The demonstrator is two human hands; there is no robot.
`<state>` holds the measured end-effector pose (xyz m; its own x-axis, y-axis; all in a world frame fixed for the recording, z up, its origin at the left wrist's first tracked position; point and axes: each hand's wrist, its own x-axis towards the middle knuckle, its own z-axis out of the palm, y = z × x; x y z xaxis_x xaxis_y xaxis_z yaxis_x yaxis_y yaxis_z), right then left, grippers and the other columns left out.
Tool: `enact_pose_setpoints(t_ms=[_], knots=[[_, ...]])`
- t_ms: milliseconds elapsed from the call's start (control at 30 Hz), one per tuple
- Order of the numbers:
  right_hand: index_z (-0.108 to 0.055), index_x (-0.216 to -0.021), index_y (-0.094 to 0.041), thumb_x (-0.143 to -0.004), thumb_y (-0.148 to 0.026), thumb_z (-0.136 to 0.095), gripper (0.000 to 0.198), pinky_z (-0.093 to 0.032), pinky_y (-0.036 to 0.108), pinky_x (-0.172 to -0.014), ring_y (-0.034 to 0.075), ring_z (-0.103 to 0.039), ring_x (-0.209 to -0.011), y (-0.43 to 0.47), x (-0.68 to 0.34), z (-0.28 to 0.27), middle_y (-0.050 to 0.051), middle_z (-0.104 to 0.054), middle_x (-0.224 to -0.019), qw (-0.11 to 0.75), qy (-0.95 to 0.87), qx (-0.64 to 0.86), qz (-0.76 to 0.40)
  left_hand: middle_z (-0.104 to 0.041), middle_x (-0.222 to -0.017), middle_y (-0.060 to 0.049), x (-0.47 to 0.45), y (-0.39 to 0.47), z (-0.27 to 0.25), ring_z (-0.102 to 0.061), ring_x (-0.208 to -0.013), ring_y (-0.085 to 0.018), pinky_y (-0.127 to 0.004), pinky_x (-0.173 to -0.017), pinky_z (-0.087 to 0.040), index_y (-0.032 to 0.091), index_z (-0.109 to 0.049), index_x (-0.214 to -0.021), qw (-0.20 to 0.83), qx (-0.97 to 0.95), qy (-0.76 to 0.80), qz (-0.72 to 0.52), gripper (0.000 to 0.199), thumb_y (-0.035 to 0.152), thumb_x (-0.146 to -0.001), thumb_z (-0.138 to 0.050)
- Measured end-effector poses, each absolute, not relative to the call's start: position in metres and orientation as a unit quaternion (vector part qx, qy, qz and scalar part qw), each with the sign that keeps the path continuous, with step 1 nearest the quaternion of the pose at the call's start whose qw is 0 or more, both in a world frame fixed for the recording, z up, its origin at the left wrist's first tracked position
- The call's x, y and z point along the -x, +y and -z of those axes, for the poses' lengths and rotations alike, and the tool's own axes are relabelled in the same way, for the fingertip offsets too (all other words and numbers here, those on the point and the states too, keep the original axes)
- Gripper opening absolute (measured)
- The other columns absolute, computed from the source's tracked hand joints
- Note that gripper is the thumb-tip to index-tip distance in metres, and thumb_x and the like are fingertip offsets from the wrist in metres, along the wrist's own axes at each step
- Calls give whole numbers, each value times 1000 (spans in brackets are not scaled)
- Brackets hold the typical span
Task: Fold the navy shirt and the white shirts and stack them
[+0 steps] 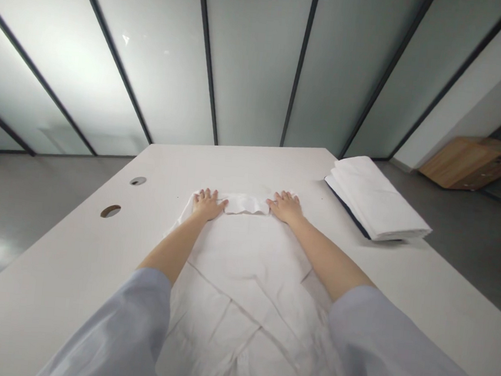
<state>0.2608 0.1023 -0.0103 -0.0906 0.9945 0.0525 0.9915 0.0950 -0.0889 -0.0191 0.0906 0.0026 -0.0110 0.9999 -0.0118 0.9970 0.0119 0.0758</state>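
Note:
A white cloth garment [244, 258], with creases across its lower part, lies spread on the table in front of me. Its far end has a folded or turned-over strip [247, 204] with a wavy near edge. My left hand [208, 204] rests flat on the left end of that strip, fingers spread. At the strip's right end, my right hand [286, 207] presses down in the same way, with its fingers apart. Both arms reach forward over the cloth. The garment's near end runs out of view at the bottom.
The white table [91, 279] has two round holes [110, 211] on its left side. A stack of folded white cloth [378, 197] with a dark layer underneath sits at the right edge. Frosted glass panels [254, 58] stand behind, and a wooden cabinet [470, 162] is far right.

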Motion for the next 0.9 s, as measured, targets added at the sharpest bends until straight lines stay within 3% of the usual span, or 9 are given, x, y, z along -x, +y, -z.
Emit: enact_pose_setpoints(t_ms=[333,500,600,700,800,900], knots=[[-38,-147,-13,-98,-46,-31,60,-20,46,-115,28,-24,-144,93,-273,4,16,-30,-156,110,-769,629,17,-19,-159,-17,22,67,-12,-14,-148,-30,-49,-118,-13,11,-24,-152,-15,-748,661,-52,71,52,-94,-31],[-46,-142,-17,-95,-49,-40,58,-27,44,-113,29,-37,-138,52,-280,-12,15,-43,-149,82,-825,559,-4,-13,-161,-17,15,9,-24,-23,-145,-33,-51,-110,-31,17,-15,-154,52,-768,637,-28,81,59,-89,-40],[-51,-139,-21,-96,-56,-33,58,-33,40,-110,27,-46,-132,9,-278,-15,14,-50,-143,19,-855,512,-79,-21,-159,-16,10,-29,-19,-26,-143,-36,-57,-104,-35,21,-23,-152,79,-767,637,2,78,64,-88,-37],[-45,-144,-23,-92,-68,-29,70,-30,52,-110,35,-33,-140,-26,-269,-7,15,-37,-152,-26,-834,541,-110,-26,-158,-15,4,-53,-4,-21,-144,-40,-65,-106,-27,25,-35,-148,65,-769,635,17,74,67,-88,-34],[-31,-152,-22,-87,-76,-28,85,-20,63,-111,41,-14,-145,-36,-259,4,17,-19,-160,-32,-806,583,-97,-22,-159,-15,0,-50,8,-16,-145,-41,-67,-109,-18,23,-33,-149,31,-766,643,-5,74,66,-89,-32],[-25,-154,-21,-86,-77,-26,88,-14,64,-111,41,-10,-146,-17,-252,8,17,-14,-160,-21,-801,594,-79,-23,-159,-15,2,-24,10,-18,-145,-40,-65,-110,-18,23,-33,-149,30,-767,641,-14,74,66,-89,-32]])
